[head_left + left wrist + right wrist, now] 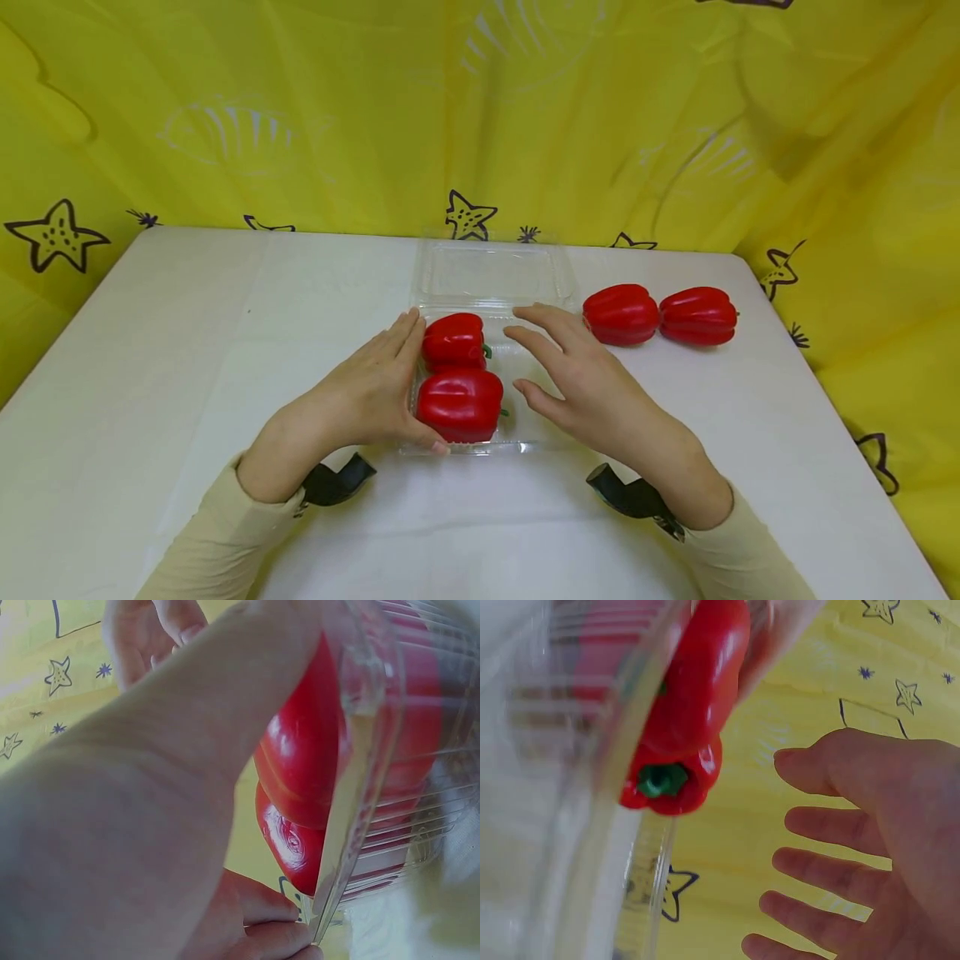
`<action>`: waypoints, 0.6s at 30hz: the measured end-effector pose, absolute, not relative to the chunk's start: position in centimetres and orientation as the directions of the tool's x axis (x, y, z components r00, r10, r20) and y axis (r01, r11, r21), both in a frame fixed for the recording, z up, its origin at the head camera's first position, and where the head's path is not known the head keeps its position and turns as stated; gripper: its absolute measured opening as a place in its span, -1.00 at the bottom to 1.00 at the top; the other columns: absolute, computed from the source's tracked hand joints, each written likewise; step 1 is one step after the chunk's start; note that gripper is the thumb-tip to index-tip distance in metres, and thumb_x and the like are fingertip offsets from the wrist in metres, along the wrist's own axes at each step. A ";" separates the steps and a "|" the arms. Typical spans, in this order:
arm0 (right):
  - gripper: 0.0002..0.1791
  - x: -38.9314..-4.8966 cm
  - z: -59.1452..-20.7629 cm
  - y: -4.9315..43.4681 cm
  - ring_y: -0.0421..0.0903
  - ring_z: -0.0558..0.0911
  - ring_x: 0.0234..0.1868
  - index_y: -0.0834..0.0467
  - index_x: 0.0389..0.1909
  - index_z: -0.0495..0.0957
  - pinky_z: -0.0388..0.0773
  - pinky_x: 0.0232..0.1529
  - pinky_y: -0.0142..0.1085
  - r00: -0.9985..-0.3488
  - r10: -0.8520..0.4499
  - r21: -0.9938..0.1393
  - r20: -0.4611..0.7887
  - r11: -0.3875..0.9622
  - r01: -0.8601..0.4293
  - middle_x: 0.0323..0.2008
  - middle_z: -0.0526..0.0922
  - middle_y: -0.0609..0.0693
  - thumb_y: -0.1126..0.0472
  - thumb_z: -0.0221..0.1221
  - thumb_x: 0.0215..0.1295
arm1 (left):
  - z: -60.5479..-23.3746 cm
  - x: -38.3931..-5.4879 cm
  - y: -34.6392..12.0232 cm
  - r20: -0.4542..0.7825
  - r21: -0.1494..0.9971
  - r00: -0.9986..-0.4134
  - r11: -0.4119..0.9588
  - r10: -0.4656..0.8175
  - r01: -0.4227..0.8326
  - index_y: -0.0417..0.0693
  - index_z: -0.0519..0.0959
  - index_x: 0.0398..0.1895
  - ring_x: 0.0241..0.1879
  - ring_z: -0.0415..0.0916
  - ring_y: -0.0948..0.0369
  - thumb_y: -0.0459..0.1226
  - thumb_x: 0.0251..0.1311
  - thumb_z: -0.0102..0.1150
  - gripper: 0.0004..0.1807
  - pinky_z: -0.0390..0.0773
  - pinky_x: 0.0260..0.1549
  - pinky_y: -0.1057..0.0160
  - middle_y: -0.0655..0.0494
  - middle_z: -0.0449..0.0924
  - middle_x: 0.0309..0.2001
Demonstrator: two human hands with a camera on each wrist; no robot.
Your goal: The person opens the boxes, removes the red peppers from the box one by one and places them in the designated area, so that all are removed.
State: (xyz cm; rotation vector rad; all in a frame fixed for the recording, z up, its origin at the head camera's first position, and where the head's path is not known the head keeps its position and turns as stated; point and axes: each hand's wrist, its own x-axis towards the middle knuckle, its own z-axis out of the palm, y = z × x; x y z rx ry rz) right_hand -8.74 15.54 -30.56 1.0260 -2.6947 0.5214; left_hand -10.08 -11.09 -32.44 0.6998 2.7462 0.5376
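A clear plastic clamshell container point(459, 448) lies with its lid folded back in the head view. Two red bell peppers, a front one point(459, 406) and a rear one point(453, 340), lie side by side in its left half, green stems pointing right. My left hand point(375, 383) rests along the container's left side, fingers extended and thumb at the front edge. Over the right half hovers my right hand point(588, 383), fingers spread and holding nothing. In the right wrist view, this hand point(855, 855) is apart from the peppers and the container wall.
Two more red bell peppers, one point(621, 314) nearer the container and another point(698, 316) beyond it, lie end to end on the white table point(300, 275). The open lid point(491, 271) reaches the table's back edge. A yellow patterned curtain point(360, 108) hangs behind and beside the table.
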 end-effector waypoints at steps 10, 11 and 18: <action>-0.41 -7.8 -31.6 13.5 0.03 0.39 0.37 0.17 0.23 0.48 0.51 0.30 -0.10 -0.686 -0.668 -0.243 0.289 0.642 -0.727 0.31 0.43 0.11 0.10 0.38 0.20 | -32.6 -10.0 -11.2 -0.132 0.414 -0.852 0.810 0.506 0.416 -0.35 -0.07 0.54 0.58 -0.17 -0.15 0.25 -0.37 0.58 0.51 0.13 0.46 -0.14 -0.24 -0.13 0.58; -0.41 -7.7 -31.8 13.3 0.03 0.40 0.36 0.16 0.23 0.49 0.52 0.29 -0.11 -0.682 -0.674 -0.244 0.284 0.638 -0.731 0.30 0.43 0.11 0.10 0.38 0.20 | -32.6 -10.0 -11.2 -0.127 0.412 -0.851 0.807 0.510 0.422 -0.35 -0.06 0.54 0.58 -0.16 -0.16 0.25 -0.36 0.57 0.50 0.14 0.46 -0.15 -0.25 -0.13 0.58; -0.44 -7.4 -32.8 12.3 0.00 0.54 0.19 0.13 0.20 0.51 0.59 0.19 -0.18 -0.657 -0.706 -0.246 0.265 0.609 -0.754 0.18 0.51 0.09 0.11 0.39 0.18 | -32.5 -10.0 -11.2 -0.127 0.406 -0.848 0.807 0.515 0.429 -0.36 -0.05 0.53 0.57 -0.15 -0.17 0.26 -0.34 0.55 0.49 0.13 0.46 -0.15 -0.27 -0.12 0.58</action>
